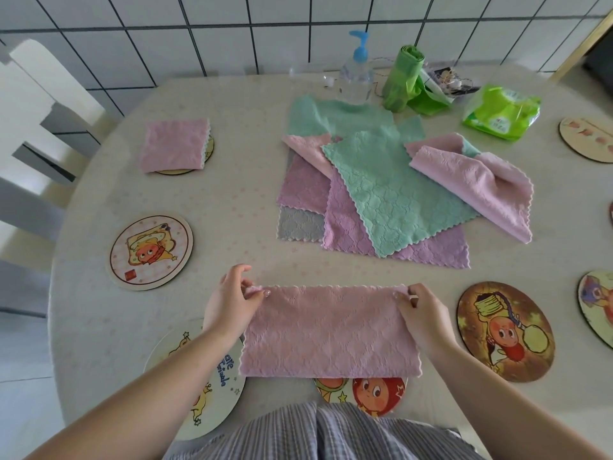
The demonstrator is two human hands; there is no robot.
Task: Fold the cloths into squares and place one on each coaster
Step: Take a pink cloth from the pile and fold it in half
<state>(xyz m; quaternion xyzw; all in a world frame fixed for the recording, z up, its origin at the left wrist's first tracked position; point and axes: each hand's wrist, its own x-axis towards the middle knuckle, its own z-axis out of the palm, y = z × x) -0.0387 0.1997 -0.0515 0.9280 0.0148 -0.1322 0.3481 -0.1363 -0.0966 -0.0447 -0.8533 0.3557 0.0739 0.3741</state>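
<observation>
A pink cloth (pixel 328 330), folded in half into a long rectangle, lies at the table's near edge. My left hand (pixel 229 300) pinches its far left corner and my right hand (pixel 421 313) pinches its far right corner. It partly covers a cartoon coaster (pixel 374 393) near my body. A folded pink cloth (pixel 174 144) rests on a coaster (pixel 209 151) at far left. A pile of unfolded cloths (pixel 391 190), green, purple, pink and grey, lies mid-table. Bare coasters sit at left (pixel 149 252), near left (pixel 212 386) and right (pixel 504 330).
At the back stand a pump bottle (pixel 356 74), a green roll of bags (pixel 403 78) and a green tissue pack (pixel 501 111). More coasters (pixel 587 137) lie along the right edge. A white chair (pixel 36 127) stands left of the round table (pixel 248 161).
</observation>
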